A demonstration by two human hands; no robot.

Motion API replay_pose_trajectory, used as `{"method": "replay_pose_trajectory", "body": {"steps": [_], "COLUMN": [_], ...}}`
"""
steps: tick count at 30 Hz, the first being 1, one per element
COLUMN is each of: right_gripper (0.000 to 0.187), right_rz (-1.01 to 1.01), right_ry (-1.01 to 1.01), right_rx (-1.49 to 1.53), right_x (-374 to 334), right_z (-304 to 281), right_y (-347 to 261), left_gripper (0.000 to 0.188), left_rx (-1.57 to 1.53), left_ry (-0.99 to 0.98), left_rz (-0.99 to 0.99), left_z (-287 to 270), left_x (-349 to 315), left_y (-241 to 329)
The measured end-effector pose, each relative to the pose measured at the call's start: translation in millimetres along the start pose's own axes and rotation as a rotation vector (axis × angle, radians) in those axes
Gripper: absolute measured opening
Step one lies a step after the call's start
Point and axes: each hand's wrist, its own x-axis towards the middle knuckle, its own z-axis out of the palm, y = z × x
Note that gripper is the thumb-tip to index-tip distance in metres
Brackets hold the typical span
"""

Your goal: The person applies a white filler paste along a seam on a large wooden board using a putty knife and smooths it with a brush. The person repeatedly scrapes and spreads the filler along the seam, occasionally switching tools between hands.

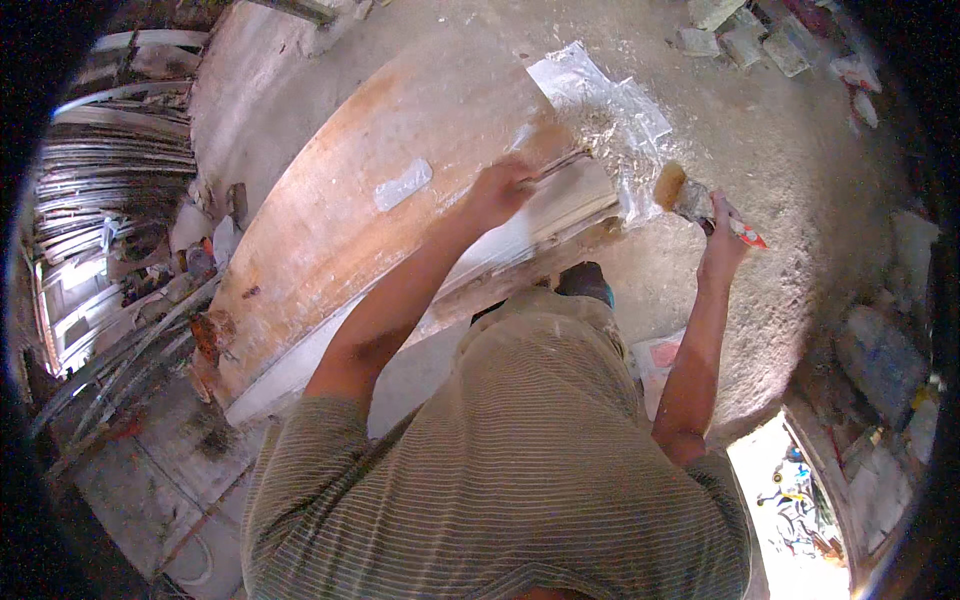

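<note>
My right hand (722, 240) is closed around the handle of a wide paintbrush (690, 195), whose tan bristles point up and left. The handle's red end sticks out past my fingers. Over the near edge of a large tan wooden board (340, 200), my left hand (500, 190) is closed and slightly blurred. A thin dark line runs right from its fingers; whether that is a held thing or an edge, I cannot make out. Just below that hand lies a pale plank (570, 200). A translucent scrap (403, 186) rests on the board.
A white plastic sheet (610, 100) with pale crumbs lies on the dusty floor beyond the board's right end. Stacked strips (120, 160) fill the far left. Block-like pieces (745, 40) lie at the far right. A bright doorway (790, 500) opens at the lower right.
</note>
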Motion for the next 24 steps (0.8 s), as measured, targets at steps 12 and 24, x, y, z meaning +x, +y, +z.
{"method": "replay_pose_trajectory", "body": {"steps": [12,24], "right_gripper": [0.030,0.023], "right_rz": [-0.280,-0.297], "right_ry": [-0.475,-1.261], "right_rx": [-0.080,-0.610], "right_x": [-28.5,-221.2], "right_z": [57.5,304.4], "right_y": [16.7,136.8], "left_gripper": [0.030,0.031], "left_rx": [-0.310,-0.240], "left_ry": [0.210,1.328], "left_rz": [-0.737,-1.026], "left_z": [25.8,-128.2], "left_x": [36.0,-281.2], "left_y": [46.5,75.1]}}
